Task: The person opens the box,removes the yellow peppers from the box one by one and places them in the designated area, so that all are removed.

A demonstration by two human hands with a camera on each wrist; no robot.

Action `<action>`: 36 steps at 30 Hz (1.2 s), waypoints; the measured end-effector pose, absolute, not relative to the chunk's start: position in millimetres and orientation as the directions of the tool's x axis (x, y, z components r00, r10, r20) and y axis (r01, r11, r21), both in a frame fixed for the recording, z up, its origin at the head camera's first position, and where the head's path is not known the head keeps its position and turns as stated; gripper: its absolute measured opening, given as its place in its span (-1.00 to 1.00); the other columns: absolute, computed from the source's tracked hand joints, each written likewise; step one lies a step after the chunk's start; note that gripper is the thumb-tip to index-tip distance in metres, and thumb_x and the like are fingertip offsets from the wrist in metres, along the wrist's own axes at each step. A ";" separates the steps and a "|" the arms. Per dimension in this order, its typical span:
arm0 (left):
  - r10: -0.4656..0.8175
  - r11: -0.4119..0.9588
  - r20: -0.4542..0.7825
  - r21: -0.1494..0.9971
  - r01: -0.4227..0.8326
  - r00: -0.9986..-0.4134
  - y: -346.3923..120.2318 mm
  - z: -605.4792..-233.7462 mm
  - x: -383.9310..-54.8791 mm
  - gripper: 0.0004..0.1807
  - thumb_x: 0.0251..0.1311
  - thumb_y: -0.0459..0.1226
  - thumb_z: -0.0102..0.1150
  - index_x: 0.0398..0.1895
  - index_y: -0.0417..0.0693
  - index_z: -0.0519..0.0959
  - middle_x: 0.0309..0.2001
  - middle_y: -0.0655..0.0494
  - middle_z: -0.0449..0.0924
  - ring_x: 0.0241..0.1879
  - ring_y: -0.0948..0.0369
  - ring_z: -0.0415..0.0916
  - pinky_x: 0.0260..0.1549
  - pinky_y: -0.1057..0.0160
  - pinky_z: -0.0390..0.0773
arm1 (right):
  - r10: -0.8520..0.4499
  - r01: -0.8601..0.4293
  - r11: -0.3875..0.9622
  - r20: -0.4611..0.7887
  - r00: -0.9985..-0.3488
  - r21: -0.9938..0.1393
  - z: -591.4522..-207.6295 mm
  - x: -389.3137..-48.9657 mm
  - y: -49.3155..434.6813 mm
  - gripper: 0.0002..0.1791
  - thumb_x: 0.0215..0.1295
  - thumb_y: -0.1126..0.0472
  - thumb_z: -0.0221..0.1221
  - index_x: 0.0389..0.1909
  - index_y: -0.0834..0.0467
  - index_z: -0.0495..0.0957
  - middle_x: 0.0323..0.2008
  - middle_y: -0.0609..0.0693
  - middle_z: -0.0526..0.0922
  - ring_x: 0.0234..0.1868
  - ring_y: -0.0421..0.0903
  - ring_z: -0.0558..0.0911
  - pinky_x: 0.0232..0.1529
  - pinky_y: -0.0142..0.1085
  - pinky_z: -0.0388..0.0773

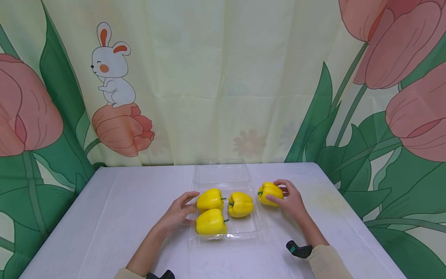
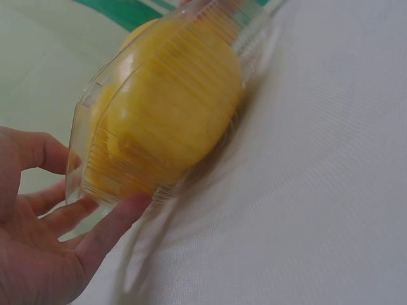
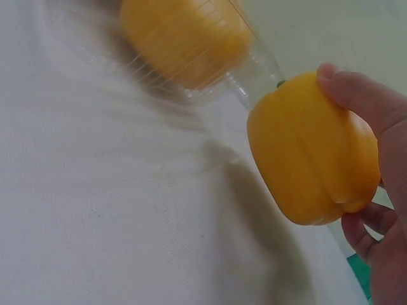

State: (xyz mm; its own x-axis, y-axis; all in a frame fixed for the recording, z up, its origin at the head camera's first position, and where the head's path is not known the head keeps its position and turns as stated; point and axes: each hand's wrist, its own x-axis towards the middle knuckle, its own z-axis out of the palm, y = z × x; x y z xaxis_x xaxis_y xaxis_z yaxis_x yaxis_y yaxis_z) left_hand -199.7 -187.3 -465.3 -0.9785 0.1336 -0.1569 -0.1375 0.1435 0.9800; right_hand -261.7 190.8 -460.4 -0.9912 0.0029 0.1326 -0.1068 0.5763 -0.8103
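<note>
My right hand (image 1: pixel 290 199) grips a yellow bell pepper (image 1: pixel 270 193) between thumb and fingers. In the right wrist view this bell pepper (image 3: pixel 311 152) hangs off the cloth, its shadow below, just beside the container. A clear plastic clamshell container (image 1: pixel 244 231) lies with its lid (image 1: pixel 221 175) folded back. Inside are two yellow bell peppers on the left, one behind (image 1: pixel 210 200) and one in front (image 1: pixel 211 222), and a third (image 1: pixel 240 204) to their right. My left hand (image 1: pixel 179 211) holds the container's left side; in the left wrist view its fingers (image 2: pixel 60 219) bend against the clear wall.
A white cloth covers the table (image 1: pixel 115 217). Behind it hangs a curtain (image 1: pixel 223 85) printed with tulips and a rabbit. Each wrist wears a black device, the right one (image 1: pixel 299 249) showing more fully. The open lid reaches near the table's back edge.
</note>
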 end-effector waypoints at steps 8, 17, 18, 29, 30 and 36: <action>0.126 0.147 -0.169 0.978 -0.150 -0.978 -186.5 -463.8 -199.9 -0.45 0.18 -0.39 0.04 0.28 0.06 0.37 0.47 -0.04 0.17 0.34 -0.19 0.29 -0.22 -0.03 0.69 | 0.001 -0.106 0.584 0.131 -0.991 -0.805 -462.3 -263.1 190.4 -0.27 0.03 -0.10 0.40 0.17 0.10 0.36 0.23 0.11 0.39 0.18 0.12 0.44 0.24 0.02 0.44; 0.125 0.144 -0.179 0.977 -0.161 -0.976 -186.9 -465.2 -200.0 -0.44 0.16 -0.38 0.06 0.28 0.09 0.38 0.47 -0.02 0.18 0.34 -0.17 0.29 -0.22 -0.03 0.69 | -0.008 -0.101 0.588 0.118 -0.993 -0.803 -467.1 -267.3 189.9 -0.24 0.01 -0.18 0.39 0.17 0.09 0.36 0.22 0.10 0.40 0.18 0.12 0.44 0.24 0.03 0.44; 0.124 0.144 -0.179 0.976 -0.161 -0.976 -186.8 -465.1 -199.9 -0.44 0.16 -0.38 0.06 0.28 0.09 0.38 0.47 -0.02 0.18 0.34 -0.17 0.29 -0.22 -0.03 0.69 | -0.011 -0.103 0.590 0.120 -0.993 -0.801 -467.6 -267.7 189.7 -0.24 0.01 -0.18 0.39 0.17 0.08 0.36 0.22 0.10 0.40 0.18 0.12 0.44 0.24 0.03 0.44; 0.128 0.151 -0.174 0.977 -0.154 -0.976 -186.6 -463.0 -199.5 -0.44 0.17 -0.37 0.05 0.30 0.06 0.36 0.48 -0.03 0.16 0.34 -0.17 0.28 -0.21 -0.02 0.69 | -0.023 -0.121 0.606 0.135 -0.991 -0.786 -469.1 -268.1 185.1 -0.26 0.02 -0.14 0.39 0.16 0.09 0.37 0.20 0.10 0.42 0.16 0.12 0.45 0.22 0.02 0.44; 0.127 0.151 -0.174 0.976 -0.155 -0.976 -186.5 -462.7 -199.5 -0.44 0.17 -0.37 0.05 0.30 0.06 0.36 0.48 -0.03 0.16 0.34 -0.18 0.28 -0.21 -0.02 0.69 | -0.024 -0.119 0.607 0.131 -0.991 -0.786 -469.5 -268.3 184.9 -0.26 0.02 -0.14 0.39 0.16 0.09 0.37 0.20 0.10 0.42 0.16 0.12 0.45 0.23 0.01 0.44; 0.125 0.156 -0.176 0.975 -0.156 -0.976 -186.4 -462.6 -199.4 -0.44 0.17 -0.37 0.06 0.29 0.07 0.37 0.47 -0.03 0.17 0.34 -0.17 0.29 -0.20 -0.02 0.69 | -0.034 -0.119 0.606 0.123 -0.992 -0.787 -472.7 -268.5 184.6 -0.24 0.00 -0.15 0.40 0.17 0.08 0.37 0.20 0.09 0.43 0.15 0.10 0.46 0.22 0.01 0.47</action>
